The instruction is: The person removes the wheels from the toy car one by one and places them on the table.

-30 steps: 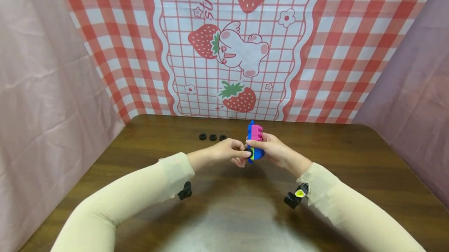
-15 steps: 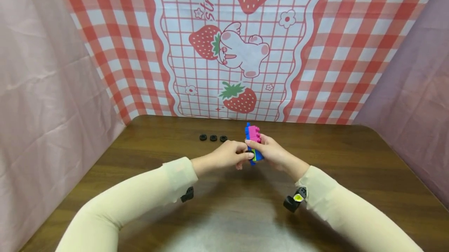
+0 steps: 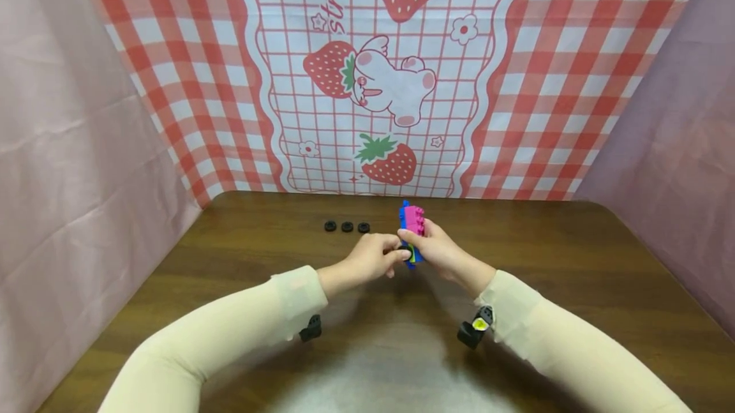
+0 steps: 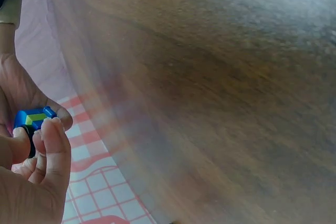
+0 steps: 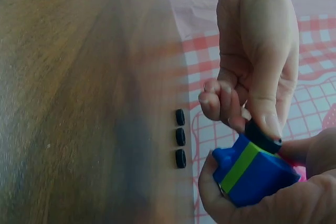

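Thumb and fingers of the left hand (image 3: 364, 258) are pinching a black wheel (image 5: 261, 138), holding it against the toy (image 5: 265, 179) at its lime strip (image 5: 240, 169). The thumb is covering part of the wheel, so can't quite tell whether it's sitting fully on. The right hand (image 3: 441, 251) is gripping the toy, thumb and fingers wrapping round it, holding it up above the table (image 3: 517, 237). The toy's blue end is facing the person; its pink block (image 3: 413, 219) is sitting toward the far end, studs pointing right. Three loose wheels (image 3: 347, 226) are lying in a row on the table, narrow gaps between, just beyond and left of the left hand. Cream sleeves (image 3: 241, 327) are covering both arms, a black camera (image 3: 311, 329) sitting near each wrist. A red-and-white strawberry cloth (image 3: 390, 90) is hanging behind, pale pink drapes (image 3: 69, 145) hanging at the sides.
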`<state>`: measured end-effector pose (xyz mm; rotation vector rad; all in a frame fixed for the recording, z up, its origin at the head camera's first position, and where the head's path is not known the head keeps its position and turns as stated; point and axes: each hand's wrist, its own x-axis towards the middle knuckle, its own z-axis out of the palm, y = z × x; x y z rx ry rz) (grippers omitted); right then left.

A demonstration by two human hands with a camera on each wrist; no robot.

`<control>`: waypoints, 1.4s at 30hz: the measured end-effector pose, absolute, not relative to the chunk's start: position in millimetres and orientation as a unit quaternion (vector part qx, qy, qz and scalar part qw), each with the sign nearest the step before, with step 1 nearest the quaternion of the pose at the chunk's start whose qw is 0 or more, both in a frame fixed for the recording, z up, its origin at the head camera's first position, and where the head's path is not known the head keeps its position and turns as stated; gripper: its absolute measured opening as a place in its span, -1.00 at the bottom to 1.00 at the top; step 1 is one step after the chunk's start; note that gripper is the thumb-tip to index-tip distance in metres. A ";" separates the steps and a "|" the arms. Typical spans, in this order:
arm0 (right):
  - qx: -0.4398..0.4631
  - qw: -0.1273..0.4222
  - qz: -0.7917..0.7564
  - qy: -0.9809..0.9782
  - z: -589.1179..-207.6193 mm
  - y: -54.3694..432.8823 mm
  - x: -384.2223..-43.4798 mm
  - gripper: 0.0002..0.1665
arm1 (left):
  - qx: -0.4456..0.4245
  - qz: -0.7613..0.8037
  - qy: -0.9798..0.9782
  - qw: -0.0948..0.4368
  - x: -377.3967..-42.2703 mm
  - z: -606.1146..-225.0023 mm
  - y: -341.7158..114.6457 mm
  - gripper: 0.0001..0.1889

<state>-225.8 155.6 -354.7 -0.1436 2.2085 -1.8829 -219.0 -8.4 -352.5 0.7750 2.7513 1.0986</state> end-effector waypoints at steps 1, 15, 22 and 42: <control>-0.046 0.112 -0.640 0.759 -354.4 154.6 -226.2 -0.54 | 0.249 0.360 0.898 0.041 -218.9 -351.7 -8.6 -0.68; -0.044 0.048 -0.564 0.823 -348.3 153.2 -223.7 -0.55 | 0.226 0.408 0.877 0.114 -225.1 -348.8 -6.6 -0.68; -0.061 0.025 -0.523 0.850 -349.4 151.6 -222.6 -0.54 | 0.217 0.429 0.866 0.140 -224.5 -349.8 -9.2 -0.68; -0.079 0.009 -0.479 0.875 -340.3 160.1 -231.1 -0.44 | 0.232 0.508 0.797 0.230 -229.8 -340.9 -15.1 -0.68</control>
